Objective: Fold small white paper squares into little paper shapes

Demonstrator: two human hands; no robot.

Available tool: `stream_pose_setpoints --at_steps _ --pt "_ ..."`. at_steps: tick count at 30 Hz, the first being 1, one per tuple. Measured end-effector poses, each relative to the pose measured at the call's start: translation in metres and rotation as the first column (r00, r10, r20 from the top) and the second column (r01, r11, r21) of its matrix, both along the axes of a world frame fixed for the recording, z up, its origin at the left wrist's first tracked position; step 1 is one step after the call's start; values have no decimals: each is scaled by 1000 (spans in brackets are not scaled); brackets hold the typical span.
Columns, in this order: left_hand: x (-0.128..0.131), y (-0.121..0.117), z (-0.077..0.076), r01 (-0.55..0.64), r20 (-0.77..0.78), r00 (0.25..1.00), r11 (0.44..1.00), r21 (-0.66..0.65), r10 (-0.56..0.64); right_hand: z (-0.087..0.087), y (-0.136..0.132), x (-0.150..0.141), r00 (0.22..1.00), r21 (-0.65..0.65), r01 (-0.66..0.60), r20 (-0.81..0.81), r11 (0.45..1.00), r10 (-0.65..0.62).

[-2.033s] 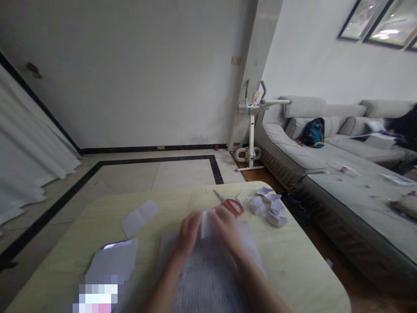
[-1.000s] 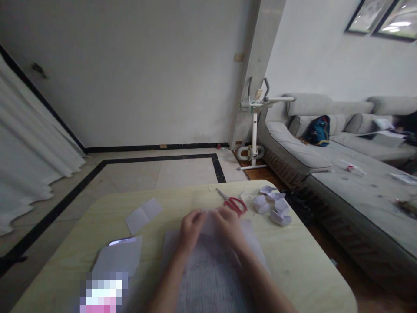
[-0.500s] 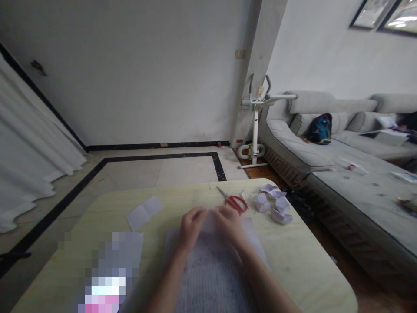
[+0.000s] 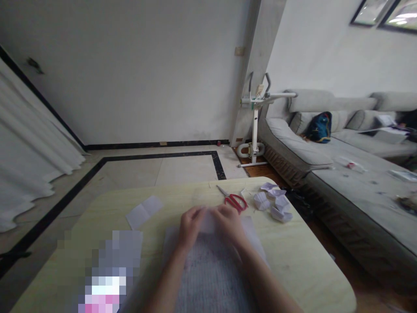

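Note:
My left hand [image 4: 190, 226] and my right hand [image 4: 230, 224] meet near the middle of the table. Both have their fingertips pinched on the upper edge of a small white piece of paper [image 4: 207, 224]. Beneath my hands and forearms lies a larger pale sheet of paper [image 4: 254, 232]. A darker, finely lined area shows between my forearms; blur hides what it is. Just beyond my right hand rests a pair of red-handled scissors [image 4: 235, 201], its blades pointing away to the left.
Several folded paper pieces [image 4: 261, 201] lie at the table's far right. A creased paper slip [image 4: 144, 211] is on the left, above a pixelated patch. Beyond the table [image 4: 312, 265] stand a white exercise machine [image 4: 255, 130] and a grey sofa [image 4: 355, 182].
The whole view has shifted very slightly. Both hands keep their pinch on the small paper in nearly the same place.

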State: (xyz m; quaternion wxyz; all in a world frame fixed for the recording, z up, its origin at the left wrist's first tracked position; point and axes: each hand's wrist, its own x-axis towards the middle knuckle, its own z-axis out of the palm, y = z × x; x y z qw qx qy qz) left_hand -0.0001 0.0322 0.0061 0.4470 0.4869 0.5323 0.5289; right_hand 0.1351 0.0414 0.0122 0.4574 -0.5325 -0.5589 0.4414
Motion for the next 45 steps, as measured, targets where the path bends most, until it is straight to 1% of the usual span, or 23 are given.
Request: stream_pose_setpoints --at_steps 7,10,14,17,21,22,24,27,29,31,36,38,40,42,45 --pt "-2 0 -3 -3 -20 1000 1000 -18 3 3 -2 2 1000 -28 -20 -12 999 20" --pt "-2 -1 -4 19 -25 999 999 -26 -20 2 -2 4 1000 17 -5 -5 1000 5" --pt "0 0 -4 46 -45 998 999 -29 -47 0 -2 3 998 84 53 21 995 -55" --pt "0 1 -4 15 -68 998 1000 -2 -16 1 -1 1 998 74 49 31 996 -52" --pt "-2 3 -8 -58 -66 996 998 26 59 0 -1 -1 998 24 -37 52 999 36" --pt "-3 4 -9 -75 -41 996 997 23 76 0 -1 0 998 22 -38 56 999 36" --pt "-4 6 -12 -121 72 990 993 1 121 -3 1 2 999 28 0 49 1000 -2" --pt "-6 9 -16 -185 280 941 982 -42 189 -6 5 8 996 27 92 11 995 -92" --pt "-7 10 -17 -189 331 924 981 -44 193 -8 7 11 993 17 118 -12 993 -118" --pt "-8 9 -17 -179 298 937 983 -33 181 -8 8 13 993 16 118 -24 993 -118" --pt "-5 5 -10 -156 123 980 988 -21 157 -6 6 12 997 13 57 -58 998 -57" --pt "-3 2 -6 -125 113 986 992 1 124 -6 4 10 998 22 37 -57 999 -36" --pt "-1 0 -3 -64 110 992 998 18 62 -5 3 8 999 39 35 -38 999 -33" --pt "1 -1 -1 -8 66 998 1000 19 7 -5 2 6 999 59 43 -13 997 -42" --pt "1 -2 -1 0 -36 999 1000 28 1 -5 1 4 998 76 59 15 995 -61"
